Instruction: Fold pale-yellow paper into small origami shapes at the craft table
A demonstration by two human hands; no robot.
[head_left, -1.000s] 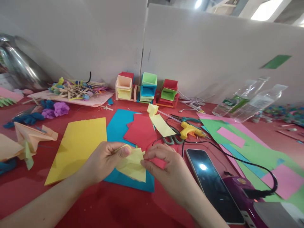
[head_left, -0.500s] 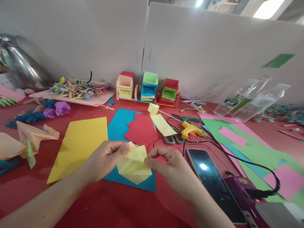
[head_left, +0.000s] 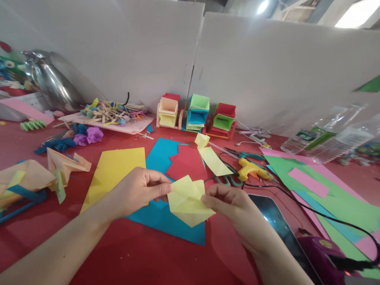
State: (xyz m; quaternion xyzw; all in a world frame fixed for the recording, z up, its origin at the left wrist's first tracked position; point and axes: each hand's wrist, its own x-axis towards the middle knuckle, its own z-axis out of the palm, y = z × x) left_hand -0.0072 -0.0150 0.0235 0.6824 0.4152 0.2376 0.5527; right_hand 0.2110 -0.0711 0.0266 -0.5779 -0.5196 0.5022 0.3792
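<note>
A piece of folded pale yellow paper point(head_left: 190, 204) is held up between my two hands, its creases showing and its lower edge pointed. My left hand point(head_left: 145, 190) pinches its left corner between thumb and fingers. On the right side, my right hand point(head_left: 227, 202) grips the edge between thumb and forefinger. Beneath lie a blue sheet point(head_left: 169, 225) and a red sheet point(head_left: 187, 160) with a jagged edge. A yellow sheet point(head_left: 118, 162) rests partly under my left forearm. Beyond the hands sit a small pale yellow paper box point(head_left: 202, 140) and a pale yellow strip point(head_left: 215, 161).
Along the wall stand several colourful paper boxes in holders point(head_left: 198, 113). To the right are a yellow glue gun point(head_left: 253, 170), pliers point(head_left: 251, 155), scissors point(head_left: 228, 180), a phone point(head_left: 279, 229), a black cable and plastic bottles point(head_left: 323, 134). A steel jug point(head_left: 56, 85) stands at far left.
The view has swung left, so things appear further right. My left thumb has shifted to the paper's left corner, and the paper looks flatter and more spread. Both hands keep hold.
</note>
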